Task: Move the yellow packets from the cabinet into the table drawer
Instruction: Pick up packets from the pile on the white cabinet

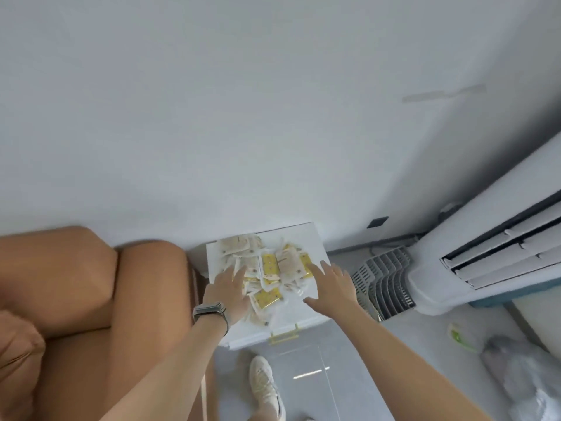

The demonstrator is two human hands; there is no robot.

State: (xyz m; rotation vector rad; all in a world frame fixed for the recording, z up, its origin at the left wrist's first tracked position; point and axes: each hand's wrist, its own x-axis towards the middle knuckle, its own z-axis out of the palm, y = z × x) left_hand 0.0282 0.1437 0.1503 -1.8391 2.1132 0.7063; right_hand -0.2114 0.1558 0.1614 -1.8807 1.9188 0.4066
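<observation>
Biggest thing in view is the tan sofa point(76, 299) on the left, with a white floor-standing air conditioner point(491, 256) on the right and a grey slatted basket point(382, 287) tucked against it. Between them sits a small white cabinet point(315, 238) with a gold handle point(283, 335) on its front, and that's where the action is.

The yellow packets point(270, 268) are heaped loose on the cabinet's top, mixed with paler ones, some overlapping and a few hanging toward the front edge. So they're not in any drawer yet, and I can't see the table at all from here.

Both hands are over the pile. The left hand point(232, 291), with a watch point(211, 311) on the wrist, lies flat with fingers spread on the left side of the heap. The right hand point(332, 287) is spread too, fingers straight, at the right edge of the pile. Neither grip has closed on anything.

Looks to me like the gathering step: corralling the pile from both sides. Next move probably needs both hands to sweep inward and scoop from underneath, since slippery loose packets could slide off the edge onto the floor near the white sneaker point(267, 387).
</observation>
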